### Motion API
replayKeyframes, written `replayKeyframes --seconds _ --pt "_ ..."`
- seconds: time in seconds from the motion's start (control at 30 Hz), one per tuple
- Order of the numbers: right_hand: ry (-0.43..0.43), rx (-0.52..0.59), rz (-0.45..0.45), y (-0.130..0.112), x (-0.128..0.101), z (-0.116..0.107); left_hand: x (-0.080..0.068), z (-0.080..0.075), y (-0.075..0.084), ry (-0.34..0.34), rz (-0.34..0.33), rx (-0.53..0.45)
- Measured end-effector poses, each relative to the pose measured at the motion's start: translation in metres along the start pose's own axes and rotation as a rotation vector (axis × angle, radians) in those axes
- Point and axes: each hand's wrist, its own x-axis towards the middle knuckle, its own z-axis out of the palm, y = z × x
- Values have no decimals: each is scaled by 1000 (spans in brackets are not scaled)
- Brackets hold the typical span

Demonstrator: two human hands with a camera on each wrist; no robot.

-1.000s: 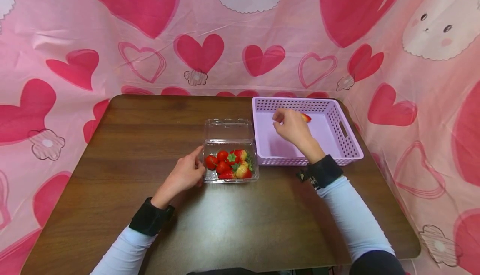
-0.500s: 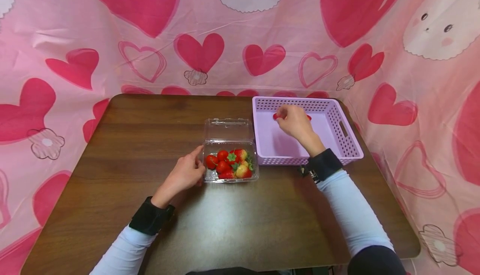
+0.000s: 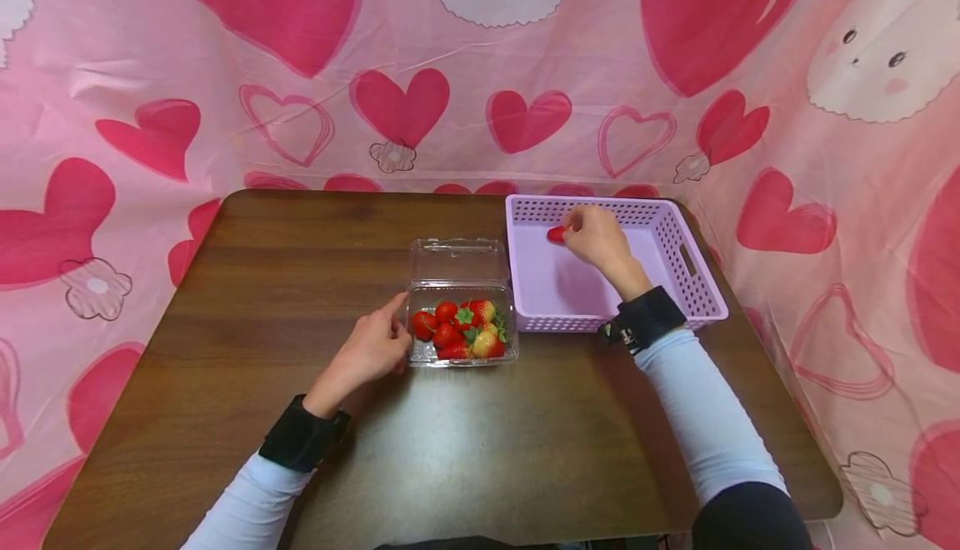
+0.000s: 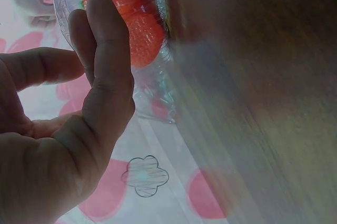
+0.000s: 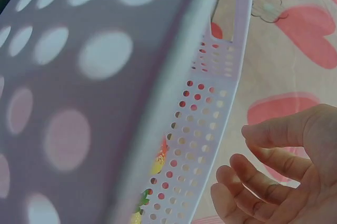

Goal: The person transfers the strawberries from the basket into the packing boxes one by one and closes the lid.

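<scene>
The left hand (image 3: 369, 348) rests on the table (image 3: 247, 300) near its front-middle, fingers straight and relaxed against the left wall of the clear clamshell box (image 3: 462, 325); it grips nothing. The box sits mid-table with its lid folded back toward the far edge and holds red strawberries (image 3: 459, 332), some yellowish with green caps. Bare wood lies open left of the hand and along the front edge. Just right of the box, almost touching, the lilac perforated basket (image 3: 697, 283) fills the table's far right corner. Inside it the right hand (image 3: 597, 236) hangs near the far wall, fingers loosely curled and holding nothing in the wrist view, fingertips beside a single red strawberry (image 3: 556, 234) on the basket floor.
</scene>
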Motion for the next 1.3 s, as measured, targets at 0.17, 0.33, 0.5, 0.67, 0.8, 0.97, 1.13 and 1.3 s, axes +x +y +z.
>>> replayKeyframes --seconds 0.17,0.33,0.5,0.67,0.8,0.97,1.13,1.3 --pt "0 12 17 3 2 -1 0 0 1 -4 -2 -3" --pt "-19 21 41 7 6 0 0 0 1 -4 1 -4" --pt "-48 35 67 9 10 -1 0 1 0 -3 4 -4" --pt "-68 55 80 13 13 -2 0 1 0 -2 6 -4" --pt "-70 61 85 18 16 -1 0 1 1 2 13 -1" --pt "-106 65 109 21 19 0 0 1 0 3 9 0" --pt "-135 63 123 17 22 -4 -1 1 0 -3 -6 -6" --pt "-122 51 98 15 25 -7 0 1 0 -1 -3 -3"
